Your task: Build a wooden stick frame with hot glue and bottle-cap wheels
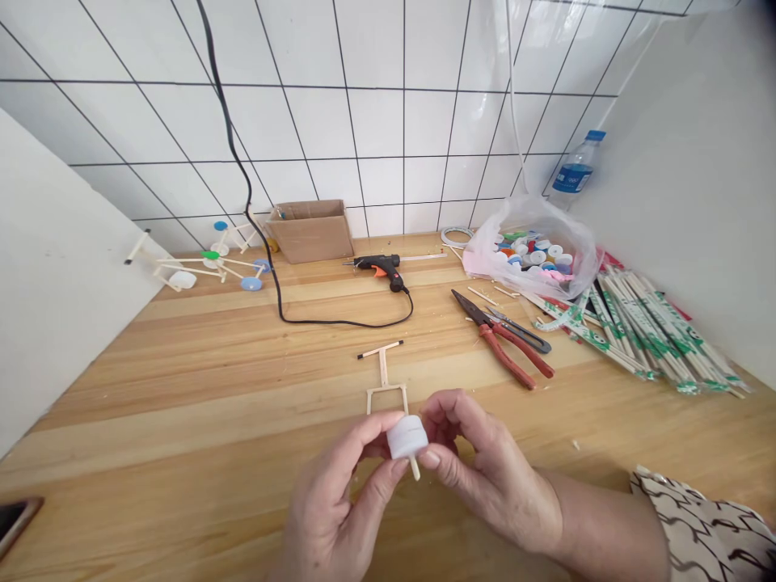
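A white bottle cap (407,437) with a short wooden stick (415,468) poking out below it is held between both hands. My left hand (345,493) pinches the cap from the left with thumb and index finger. On the other side, my right hand (485,469) has its thumb and curled fingers against the cap's right edge. Just beyond the hands lies a small stick frame (383,368) with a dark-tipped crossbar; its near end is hidden behind the hands and cap.
A black glue gun (381,267), a cardboard box (312,231), red-handled pliers (503,339), a bag of caps (533,250), wrapped chopsticks (660,323) and a bottle (575,170) lie or stand farther back. Stick-and-cap assemblies (212,263) are at left, a phone (18,521) at the lower left.
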The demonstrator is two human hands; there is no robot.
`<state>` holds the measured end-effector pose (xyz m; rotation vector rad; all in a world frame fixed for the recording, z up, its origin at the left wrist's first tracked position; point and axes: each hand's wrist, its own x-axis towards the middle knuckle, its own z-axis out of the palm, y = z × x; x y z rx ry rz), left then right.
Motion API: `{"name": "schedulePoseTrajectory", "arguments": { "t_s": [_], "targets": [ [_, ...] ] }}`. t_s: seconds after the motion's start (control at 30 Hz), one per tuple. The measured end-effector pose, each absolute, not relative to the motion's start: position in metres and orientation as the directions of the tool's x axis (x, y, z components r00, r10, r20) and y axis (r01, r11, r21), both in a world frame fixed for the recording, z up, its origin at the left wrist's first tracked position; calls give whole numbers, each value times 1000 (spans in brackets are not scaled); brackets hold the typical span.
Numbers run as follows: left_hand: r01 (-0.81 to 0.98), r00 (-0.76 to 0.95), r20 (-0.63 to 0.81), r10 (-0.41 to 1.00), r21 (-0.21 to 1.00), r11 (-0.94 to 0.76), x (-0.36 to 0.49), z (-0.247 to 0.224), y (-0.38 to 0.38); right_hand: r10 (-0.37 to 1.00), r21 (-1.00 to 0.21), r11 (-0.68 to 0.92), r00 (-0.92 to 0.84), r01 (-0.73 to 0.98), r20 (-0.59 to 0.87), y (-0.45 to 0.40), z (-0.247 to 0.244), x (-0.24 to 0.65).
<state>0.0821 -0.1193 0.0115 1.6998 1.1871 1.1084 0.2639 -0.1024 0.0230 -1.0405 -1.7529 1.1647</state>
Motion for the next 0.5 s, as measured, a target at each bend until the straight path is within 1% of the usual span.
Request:
{"name": "schedulePoseTrajectory", "arguments": {
  "t_s": [0.1, 0.2, 0.37, 0.5],
  "targets": [
    [455, 106, 337, 935, 820, -347, 81, 14, -118, 932, -965, 154, -356, 212, 71, -102, 23, 263],
    [564, 113, 422, 899, 718, -408, 81, 15, -118, 904, -966, 130, -427, 224, 22, -105, 23, 262],
    [616, 159, 519, 840, 613, -495, 82, 7, -121, 872, -954, 178, -488, 239, 40, -109, 25, 259],
    [622, 185, 556, 810, 572, -535, 82, 2, -123, 866, -975, 128, -499, 182, 20, -110, 25, 258]
  ]
}}
